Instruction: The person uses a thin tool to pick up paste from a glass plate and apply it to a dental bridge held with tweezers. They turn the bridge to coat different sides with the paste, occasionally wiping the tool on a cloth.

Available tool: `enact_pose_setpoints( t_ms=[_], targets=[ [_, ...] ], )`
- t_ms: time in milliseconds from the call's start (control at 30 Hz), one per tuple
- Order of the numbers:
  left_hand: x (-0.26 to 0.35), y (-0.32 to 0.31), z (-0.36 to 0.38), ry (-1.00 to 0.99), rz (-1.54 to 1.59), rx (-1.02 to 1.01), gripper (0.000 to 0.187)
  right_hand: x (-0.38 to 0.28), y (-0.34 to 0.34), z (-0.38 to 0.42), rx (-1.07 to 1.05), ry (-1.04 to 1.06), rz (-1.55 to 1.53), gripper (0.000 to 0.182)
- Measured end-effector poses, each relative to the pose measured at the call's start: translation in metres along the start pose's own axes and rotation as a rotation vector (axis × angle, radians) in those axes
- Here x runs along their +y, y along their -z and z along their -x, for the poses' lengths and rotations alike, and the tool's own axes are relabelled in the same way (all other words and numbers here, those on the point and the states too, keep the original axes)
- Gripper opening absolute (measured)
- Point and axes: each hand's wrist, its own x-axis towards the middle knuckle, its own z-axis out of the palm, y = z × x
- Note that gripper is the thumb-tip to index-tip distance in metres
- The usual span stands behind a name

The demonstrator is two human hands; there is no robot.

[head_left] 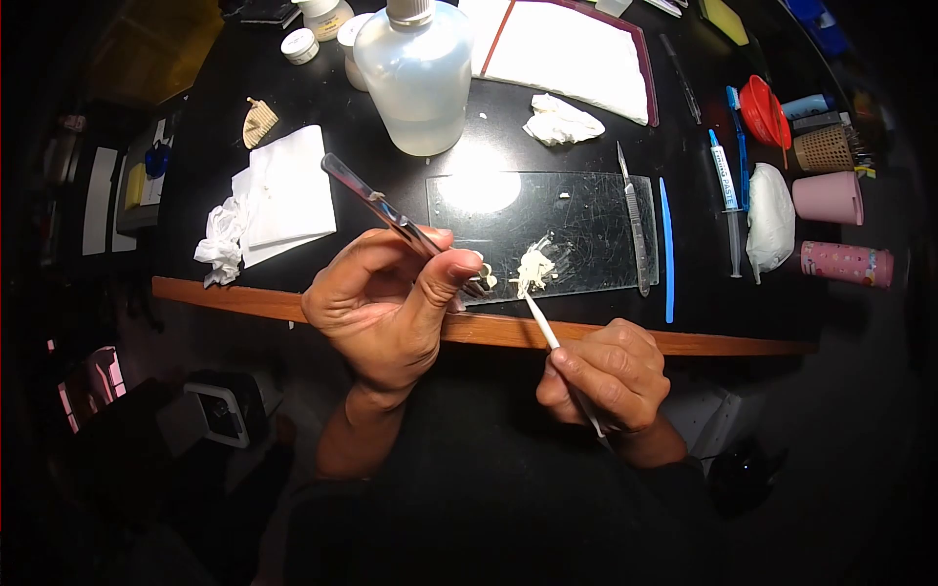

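Note:
My left hand [381, 303] is closed around shiny metal forceps [391, 213], held slanting with the far end pointing up and left. At their lower end, beside my fingertips, shows a small cream-coloured piece [489, 277]. My right hand [616, 376] pinches a slim white stick-like tool [543, 325], whose tip touches a pile of cream paste [534, 269]. That paste lies spread near the front edge of a scratched glass slab [469, 220]. A scalpel [633, 220] rests along the slab's right side, a blue flat stick [667, 254] just beyond it.
A large clear bottle [415, 88] stands behind the slab. Folded tissue [288, 190] and crumpled tissue [223, 239] lie left; another wad [563, 120] sits behind. Rightward are a paste syringe [725, 181], a white packet [772, 220] and pink cups [829, 198]. A wooden edge [503, 330] borders the table.

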Motion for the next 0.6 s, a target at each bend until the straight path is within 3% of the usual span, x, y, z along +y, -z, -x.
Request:
enact_pose_setpoints(
  t_ms=[333, 600],
  targets=[
    [0.007, 0.008, 0.000, 0.141, 0.182, 0.046, 0.025, -0.004, 0.012, -0.008, 0.122, -0.131, -0.041, 0.023],
    [0.010, 0.010, 0.005, 0.181, 0.191, 0.053, 0.024, 0.003, 0.013, -0.005, 0.054, -0.173, 0.018, 0.023]
  ],
)
